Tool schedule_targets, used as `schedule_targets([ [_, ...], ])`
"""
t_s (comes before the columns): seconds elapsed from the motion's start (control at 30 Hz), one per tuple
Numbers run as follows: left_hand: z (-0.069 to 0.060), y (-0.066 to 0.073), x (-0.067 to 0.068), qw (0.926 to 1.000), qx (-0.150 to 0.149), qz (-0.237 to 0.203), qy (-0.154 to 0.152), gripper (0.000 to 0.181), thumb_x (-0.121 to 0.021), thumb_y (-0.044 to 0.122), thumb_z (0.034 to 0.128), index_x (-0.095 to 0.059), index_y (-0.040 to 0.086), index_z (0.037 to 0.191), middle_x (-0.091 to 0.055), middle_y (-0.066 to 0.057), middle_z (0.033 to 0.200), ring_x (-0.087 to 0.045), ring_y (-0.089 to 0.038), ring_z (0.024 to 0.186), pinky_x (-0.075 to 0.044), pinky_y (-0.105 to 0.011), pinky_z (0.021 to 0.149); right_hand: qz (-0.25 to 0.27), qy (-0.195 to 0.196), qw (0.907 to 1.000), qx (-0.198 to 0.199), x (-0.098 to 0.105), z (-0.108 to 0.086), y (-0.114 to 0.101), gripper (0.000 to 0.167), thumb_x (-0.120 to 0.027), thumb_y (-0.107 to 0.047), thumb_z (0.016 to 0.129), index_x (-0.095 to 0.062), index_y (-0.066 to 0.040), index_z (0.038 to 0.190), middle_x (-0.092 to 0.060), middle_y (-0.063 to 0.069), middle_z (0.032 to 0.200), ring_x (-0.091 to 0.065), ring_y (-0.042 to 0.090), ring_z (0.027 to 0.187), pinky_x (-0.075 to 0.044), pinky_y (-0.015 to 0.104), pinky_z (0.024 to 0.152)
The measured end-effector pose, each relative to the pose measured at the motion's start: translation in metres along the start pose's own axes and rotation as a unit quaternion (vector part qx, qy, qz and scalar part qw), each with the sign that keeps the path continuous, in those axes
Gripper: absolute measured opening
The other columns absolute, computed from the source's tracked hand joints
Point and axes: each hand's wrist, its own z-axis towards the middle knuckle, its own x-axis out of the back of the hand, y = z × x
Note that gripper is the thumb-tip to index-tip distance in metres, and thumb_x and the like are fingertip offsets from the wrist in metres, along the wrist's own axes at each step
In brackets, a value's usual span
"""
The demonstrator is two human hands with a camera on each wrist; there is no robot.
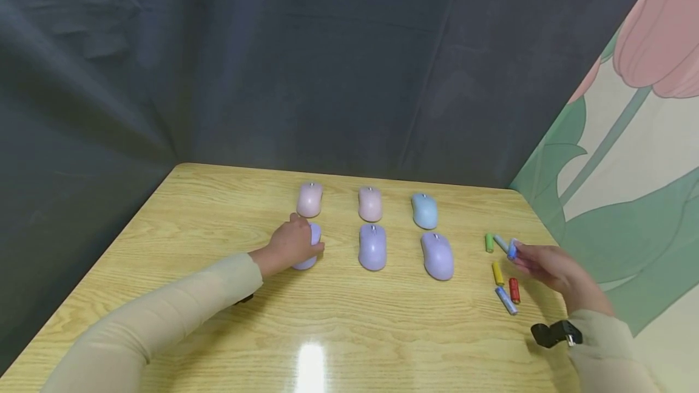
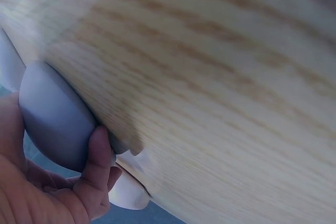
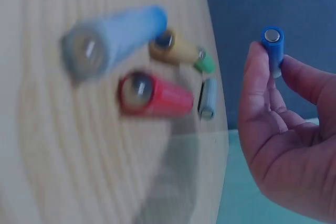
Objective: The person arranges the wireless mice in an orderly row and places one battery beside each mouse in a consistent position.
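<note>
At the near left of two rows of computer mice, my left hand (image 1: 290,244) grips a purple mouse (image 2: 58,114) by its sides. In the left wrist view the thumb is on one side and fingers on the other. On the right, my right hand (image 1: 551,265) pinches a blue battery (image 3: 273,45) between thumb and fingertips, raised off the table. Beneath and beside it lie a green battery (image 1: 489,242), a grey-blue battery (image 1: 500,242), a yellow battery (image 1: 497,273), a red battery (image 3: 163,95) and a light blue battery (image 3: 115,40).
Two pink mice (image 1: 310,199) and a blue mouse (image 1: 425,211) form the back row. Two more purple mice (image 1: 372,248) stand in the front row. A dark curtain (image 1: 327,65) hangs behind the wooden table (image 1: 349,332); a flower-patterned wall (image 1: 628,199) borders the right.
</note>
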Motion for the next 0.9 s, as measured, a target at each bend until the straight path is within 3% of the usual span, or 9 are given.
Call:
schedule_targets([
  [0.23,0.000,0.000,-0.001,1.0000,0.003,-0.001,-0.002,0.056,-0.067,0.043,0.0870,-0.060,-0.013,0.093,-0.046,-0.016,0.087,-0.056,-0.022,0.058,-0.050,-0.033,0.049,0.068,-0.008,0.9975,0.014,-0.022,0.010,-0.011,0.030,-0.048,-0.012,0.102,-0.073,-0.010,0.085,-0.070,0.002,0.083,-0.069,0.011,0.079,-0.054,0.027,0.076],
  [0.9,0.002,-0.002,-0.003,0.9999,0.000,0.011,0.003,0.056,-0.066,0.041,0.0869,-0.059,-0.014,0.093,-0.046,-0.017,0.087,-0.056,-0.022,0.056,-0.050,-0.033,0.049,0.098,-0.018,0.9950,0.007,-0.101,0.048,-0.045,0.027,-0.052,-0.013,0.101,-0.072,-0.008,0.083,-0.070,0.004,0.082,-0.069,0.012,0.075,-0.054,0.025,0.075],
])
